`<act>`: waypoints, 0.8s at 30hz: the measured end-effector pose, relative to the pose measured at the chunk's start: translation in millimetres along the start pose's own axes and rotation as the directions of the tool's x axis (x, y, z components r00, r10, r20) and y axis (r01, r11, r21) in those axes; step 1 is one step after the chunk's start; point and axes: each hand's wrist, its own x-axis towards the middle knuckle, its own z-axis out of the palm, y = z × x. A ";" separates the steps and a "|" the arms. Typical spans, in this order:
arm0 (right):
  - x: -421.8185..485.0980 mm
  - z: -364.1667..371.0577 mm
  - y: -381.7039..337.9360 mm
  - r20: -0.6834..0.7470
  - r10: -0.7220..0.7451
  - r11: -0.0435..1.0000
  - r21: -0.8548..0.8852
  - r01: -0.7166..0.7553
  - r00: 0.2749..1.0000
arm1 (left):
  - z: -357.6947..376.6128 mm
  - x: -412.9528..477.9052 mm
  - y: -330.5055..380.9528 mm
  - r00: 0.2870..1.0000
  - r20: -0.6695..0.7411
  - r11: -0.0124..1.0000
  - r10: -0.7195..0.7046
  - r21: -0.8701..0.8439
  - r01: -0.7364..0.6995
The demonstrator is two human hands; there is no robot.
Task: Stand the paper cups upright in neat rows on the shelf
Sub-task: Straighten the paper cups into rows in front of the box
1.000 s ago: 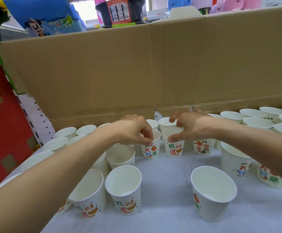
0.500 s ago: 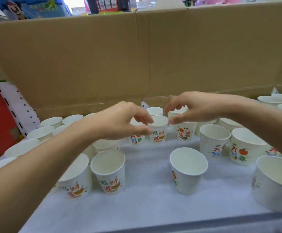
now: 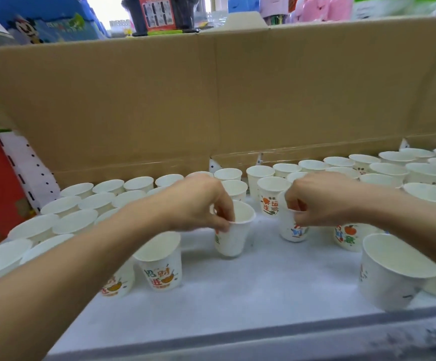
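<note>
Pinching a cup [image 3: 234, 230] by the rim with the left hand [image 3: 201, 204] and a second cup [image 3: 292, 229] by the rim with the right hand [image 3: 323, 201], holding both at the middle of the shelf [image 3: 237, 295], amid rows of upright cups [image 3: 339, 162].

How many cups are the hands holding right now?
2. The left hand pinches the centre cup by its rim; the right hand pinches the neighbouring cup to its right. None looks hidden.

You are standing in a shop: dozens of identical printed paper cups [image 3: 159, 272] fill a display shelf [image 3: 263, 295], a pegboard panel [image 3: 28, 164] backs it, and brightly packaged goods [image 3: 157, 14] crowd beyond the cardboard wall [image 3: 133, 105].
</note>
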 end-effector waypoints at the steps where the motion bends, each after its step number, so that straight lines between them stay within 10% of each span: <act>1: 4.4 1.6 -7.5 -0.039 -0.028 0.999 0.031 0.029 0.999 | -3.0 -1.2 -6.7 0.999 0.008 0.999 -0.041 0.002 0.041; 24: 37.3 6.4 -39.6 -0.214 -0.225 0.951 0.165 0.262 0.951 | -11.4 -20.4 -45.6 0.982 0.038 0.964 -0.187 -0.185 0.191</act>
